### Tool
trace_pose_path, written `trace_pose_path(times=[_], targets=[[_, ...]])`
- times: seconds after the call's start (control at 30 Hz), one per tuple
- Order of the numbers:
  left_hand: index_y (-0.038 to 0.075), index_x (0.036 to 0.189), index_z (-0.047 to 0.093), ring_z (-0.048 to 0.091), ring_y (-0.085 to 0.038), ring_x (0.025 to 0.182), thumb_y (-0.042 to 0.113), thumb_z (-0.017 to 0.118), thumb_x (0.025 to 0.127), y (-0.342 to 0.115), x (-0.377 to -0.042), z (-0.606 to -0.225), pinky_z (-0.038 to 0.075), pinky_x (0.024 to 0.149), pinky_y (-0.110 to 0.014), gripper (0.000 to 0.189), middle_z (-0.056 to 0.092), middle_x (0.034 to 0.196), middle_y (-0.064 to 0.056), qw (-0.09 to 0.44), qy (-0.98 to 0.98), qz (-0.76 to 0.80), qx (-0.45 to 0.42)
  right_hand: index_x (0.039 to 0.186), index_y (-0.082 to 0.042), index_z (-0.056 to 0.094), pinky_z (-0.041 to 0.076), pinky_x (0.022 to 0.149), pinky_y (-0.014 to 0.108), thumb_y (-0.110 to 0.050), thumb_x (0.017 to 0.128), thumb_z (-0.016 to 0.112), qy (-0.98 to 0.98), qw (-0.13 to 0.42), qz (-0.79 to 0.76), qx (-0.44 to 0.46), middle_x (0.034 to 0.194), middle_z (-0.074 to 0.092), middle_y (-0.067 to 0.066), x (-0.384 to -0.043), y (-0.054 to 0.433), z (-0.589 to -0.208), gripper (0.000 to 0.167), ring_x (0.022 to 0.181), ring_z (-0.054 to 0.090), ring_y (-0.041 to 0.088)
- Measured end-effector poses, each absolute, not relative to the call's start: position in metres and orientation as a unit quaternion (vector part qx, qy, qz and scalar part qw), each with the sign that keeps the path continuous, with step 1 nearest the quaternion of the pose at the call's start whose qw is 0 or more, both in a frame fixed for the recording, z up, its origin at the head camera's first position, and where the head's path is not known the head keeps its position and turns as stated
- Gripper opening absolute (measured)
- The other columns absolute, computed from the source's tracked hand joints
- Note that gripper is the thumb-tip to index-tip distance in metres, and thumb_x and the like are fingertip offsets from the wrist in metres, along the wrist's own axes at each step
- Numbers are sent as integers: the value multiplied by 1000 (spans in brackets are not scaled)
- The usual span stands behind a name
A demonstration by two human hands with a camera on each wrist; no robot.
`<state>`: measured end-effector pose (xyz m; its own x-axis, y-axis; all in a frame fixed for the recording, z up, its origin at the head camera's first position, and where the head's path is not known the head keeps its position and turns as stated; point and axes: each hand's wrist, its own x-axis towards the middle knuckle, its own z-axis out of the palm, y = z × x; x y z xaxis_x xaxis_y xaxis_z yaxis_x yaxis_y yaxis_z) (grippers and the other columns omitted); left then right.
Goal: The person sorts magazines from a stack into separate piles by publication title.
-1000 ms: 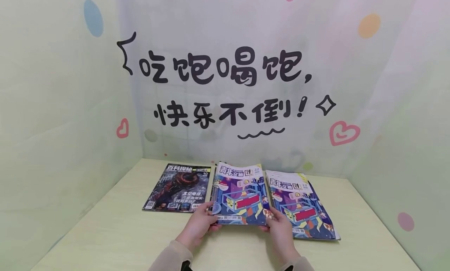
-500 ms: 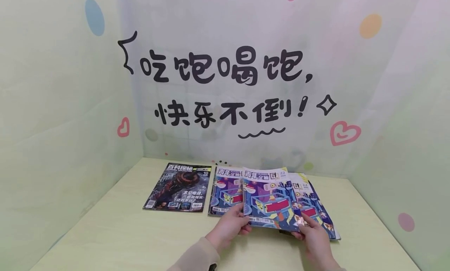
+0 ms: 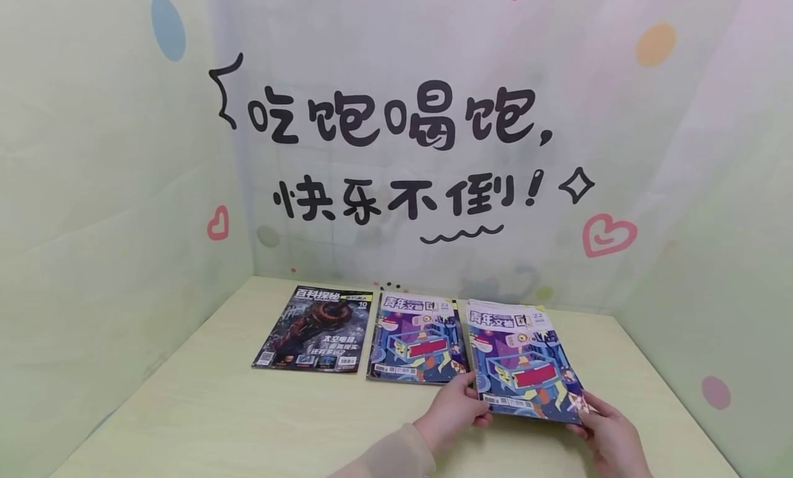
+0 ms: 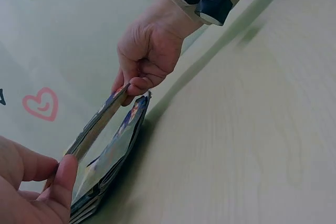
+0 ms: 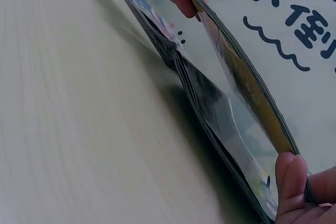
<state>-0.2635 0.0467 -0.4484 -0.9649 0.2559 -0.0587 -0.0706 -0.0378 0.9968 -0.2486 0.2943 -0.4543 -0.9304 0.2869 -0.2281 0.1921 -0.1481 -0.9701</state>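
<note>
Between my two hands is a magazine (image 3: 523,368) with a purple and blue illustrated cover and a white title strip. My left hand (image 3: 455,409) pinches its near left corner. At the near right corner my right hand (image 3: 613,437) pinches it too. Both wrist views show a gap between this magazine (image 5: 252,87) and the pile of magazines (image 5: 210,114) under it. In the head view the held one hides most of that pile. Left of it lies another magazine (image 3: 415,347) with the same cover. Farther left is a dark-covered magazine (image 3: 312,330).
Everything lies on a pale wooden table (image 3: 235,423). Printed cloth walls stand on both sides and behind, the back wall (image 3: 396,257) carrying large black characters. A strap with a dark device (image 4: 212,6) sits on my right wrist.
Both hands have carried the held magazine rightward, from over the middle magazine to above the right pile. The middle magazine is now uncovered. The dark-covered magazine has stayed where it was.
</note>
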Motion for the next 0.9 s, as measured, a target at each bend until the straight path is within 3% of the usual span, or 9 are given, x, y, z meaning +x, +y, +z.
trace_pose_path(times=[0.1,0.2,0.37,0.5,0.57,0.6,0.73,0.8,0.9], targets=[[-5,142,40,62,-14,62,-8,63,84,55,-261,-449,57,61,-27,62,57,81,-7,115,701,700,69,148,8,19,57,73,27,0,100,38,-653,28,735,-183,92,62,1,-247,306,-456,52,78,61,9],[-3,141,42,62,-13,62,-6,65,84,63,-260,-451,56,60,-26,61,58,79,-6,116,712,689,68,147,9,18,57,72,28,0,101,37,-656,22,733,-180,87,62,-5,-246,315,-458,51,78,61,10],[-2,138,45,60,-12,60,-7,64,84,70,-258,-459,55,58,-26,58,57,77,-5,115,721,679,71,146,11,20,57,72,30,1,101,36,-672,10,715,-195,92,64,4,-247,324,-465,49,80,60,13],[-2,137,47,59,-13,59,-8,65,83,72,-257,-465,54,56,-26,57,57,75,-6,121,729,671,66,144,13,23,57,71,32,-2,101,40,-695,6,687,-214,109,55,32,-250,327,-472,49,77,60,16],[-1,138,47,58,-13,59,-7,65,84,73,-258,-467,54,55,-26,57,57,75,-6,131,731,667,62,143,15,26,57,70,32,-3,100,42,-719,8,660,-218,120,44,40,-251,328,-473,49,75,60,16],[-1,138,48,58,-13,59,-7,65,84,73,-258,-468,54,55,-26,57,57,75,-6,135,731,666,60,142,15,27,57,68,31,-4,100,43,-732,10,645,-219,124,41,41,-252,329,-473,49,74,60,16],[0,139,47,56,-13,58,-7,64,84,74,-258,-470,54,54,-26,58,57,74,-6,143,734,661,61,138,17,35,56,63,31,-6,96,51,-781,21,585,-216,114,49,37,-252,332,-473,50,72,59,17],[0,139,47,56,-13,57,-6,64,84,74,-257,-469,53,54,-26,58,58,73,-6,142,738,657,64,136,17,38,53,63,31,-9,95,55,-802,22,558,-213,113,52,36,-253,334,-474,52,79,58,23],[0,140,46,55,-13,55,-2,65,85,72,-256,-468,53,54,-27,59,59,70,-6,149,743,649,66,133,17,42,51,73,39,-16,93,58,-832,16,512,-211,121,49,37,-252,335,-473,53,94,53,34]])
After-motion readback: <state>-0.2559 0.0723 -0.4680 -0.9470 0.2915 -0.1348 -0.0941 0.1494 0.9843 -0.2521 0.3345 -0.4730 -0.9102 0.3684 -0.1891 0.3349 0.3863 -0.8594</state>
